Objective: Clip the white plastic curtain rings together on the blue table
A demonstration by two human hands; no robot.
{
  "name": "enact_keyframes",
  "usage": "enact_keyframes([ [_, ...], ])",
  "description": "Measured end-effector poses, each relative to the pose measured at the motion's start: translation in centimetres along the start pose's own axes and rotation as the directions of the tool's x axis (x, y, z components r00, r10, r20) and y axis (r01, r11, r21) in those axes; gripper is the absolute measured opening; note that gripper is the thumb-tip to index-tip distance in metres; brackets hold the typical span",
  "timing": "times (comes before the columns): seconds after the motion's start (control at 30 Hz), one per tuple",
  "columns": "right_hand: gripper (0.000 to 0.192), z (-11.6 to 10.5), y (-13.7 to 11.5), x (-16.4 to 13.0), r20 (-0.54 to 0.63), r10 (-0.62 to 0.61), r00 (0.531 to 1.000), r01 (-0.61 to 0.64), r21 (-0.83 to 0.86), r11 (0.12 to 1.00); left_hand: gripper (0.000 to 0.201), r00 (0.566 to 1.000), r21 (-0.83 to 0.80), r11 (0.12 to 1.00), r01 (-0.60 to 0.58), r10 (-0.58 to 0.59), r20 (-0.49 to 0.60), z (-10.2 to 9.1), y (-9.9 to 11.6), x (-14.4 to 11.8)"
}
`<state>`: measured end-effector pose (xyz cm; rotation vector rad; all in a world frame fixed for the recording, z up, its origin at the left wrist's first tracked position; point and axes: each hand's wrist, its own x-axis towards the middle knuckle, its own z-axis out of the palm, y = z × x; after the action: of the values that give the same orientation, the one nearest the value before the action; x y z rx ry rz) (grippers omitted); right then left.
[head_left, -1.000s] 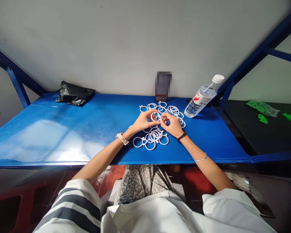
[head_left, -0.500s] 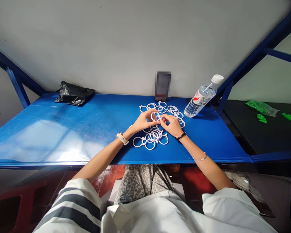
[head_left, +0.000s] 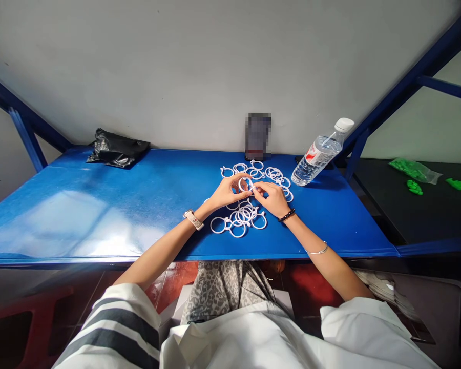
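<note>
My left hand (head_left: pixel 226 193) and my right hand (head_left: pixel 271 198) meet above the blue table (head_left: pixel 100 205), both pinching one white plastic ring (head_left: pixel 245 183) between their fingertips. Just below the hands lies a cluster of several white rings (head_left: pixel 240 219) near the front edge. A second group of white rings (head_left: pixel 261 172) is spread behind the hands, toward the wall. A watch sits on my left wrist and a dark bead bracelet on my right.
A clear water bottle (head_left: pixel 320 152) lies tilted at the back right. A black plastic bag (head_left: pixel 116 147) rests at the back left by the wall. A blurred dark object (head_left: pixel 258 136) leans against the wall. Green parts (head_left: pixel 415 172) lie on a dark bench to the right.
</note>
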<state>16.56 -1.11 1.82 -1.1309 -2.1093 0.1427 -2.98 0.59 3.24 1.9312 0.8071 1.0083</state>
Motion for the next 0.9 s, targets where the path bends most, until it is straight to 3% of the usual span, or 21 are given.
enact_keyframes([
  [0.47, 0.018, 0.06, 0.18, 0.02, -0.035, -0.013, 0.999, 0.013, -0.023, 1.000, 0.050, 0.999, -0.010, 0.999, -0.032, 0.032, 0.018, -0.08, 0.03, -0.03],
  [0.9, 0.016, -0.07, 0.09, 0.03, -0.038, 0.022, 0.999, -0.021, 0.017, 1.000, 0.051, 0.999, -0.083, 0.996, 0.025, -0.021, 0.049, -0.23, 0.33, -0.15],
])
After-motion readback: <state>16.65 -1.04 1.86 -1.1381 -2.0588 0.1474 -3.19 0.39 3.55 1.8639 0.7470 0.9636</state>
